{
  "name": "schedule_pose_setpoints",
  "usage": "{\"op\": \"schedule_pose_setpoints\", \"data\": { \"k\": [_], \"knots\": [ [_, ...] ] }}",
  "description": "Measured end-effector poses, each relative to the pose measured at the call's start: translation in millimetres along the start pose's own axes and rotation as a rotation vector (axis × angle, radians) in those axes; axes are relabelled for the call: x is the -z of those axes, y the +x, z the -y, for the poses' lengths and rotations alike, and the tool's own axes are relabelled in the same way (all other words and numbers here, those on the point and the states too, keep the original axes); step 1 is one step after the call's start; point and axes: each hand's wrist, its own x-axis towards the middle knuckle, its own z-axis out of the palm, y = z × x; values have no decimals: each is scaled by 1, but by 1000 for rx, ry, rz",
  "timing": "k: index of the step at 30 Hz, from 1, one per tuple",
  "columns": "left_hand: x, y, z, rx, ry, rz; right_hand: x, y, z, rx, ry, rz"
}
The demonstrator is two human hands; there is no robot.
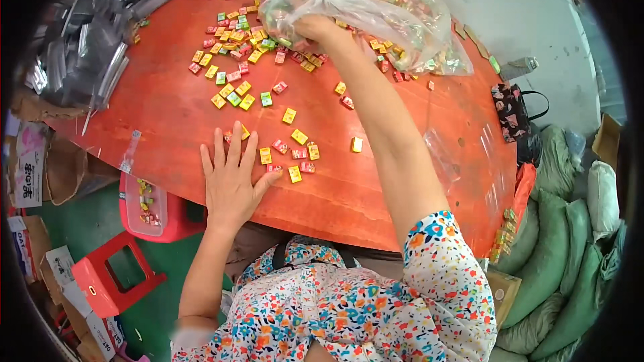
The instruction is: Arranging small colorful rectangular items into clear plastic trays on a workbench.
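Note:
Palm down and fingers spread, my left hand (231, 177) rests on the red table (322, 208). Its fingertips and thumb touch or lie beside several small boxes, among them a pink box (274, 168) and a yellow box (265, 155). My right arm reaches across to the far side, where my right hand (315, 29) is at the lower edge of a clear plastic bag (376, 0). The bag is knotted on top and full of similar small boxes. Plastic and the hand itself hide the right fingers. More yellow, pink and green boxes (235, 37) lie loose left of the bag.
Clear plastic cases (87, 53) are heaped at the far left. A red stool (114, 275) and a pink container (178, 218) stand below the left edge. To the right are a patterned bag (510, 112) and green sacks (550, 234). A pale wall (530, 7) stands behind.

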Motion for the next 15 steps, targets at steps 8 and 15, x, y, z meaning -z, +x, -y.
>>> {"op": "schedule_pose_setpoints", "data": {
  "k": [8,15],
  "knots": [
    [1,-1,4,11,15,-9,48,-87,48,-246,136,-8],
    [-6,-3,3,-18,78,-64,78,-185,113,-166,178,-32]
  ]
}}
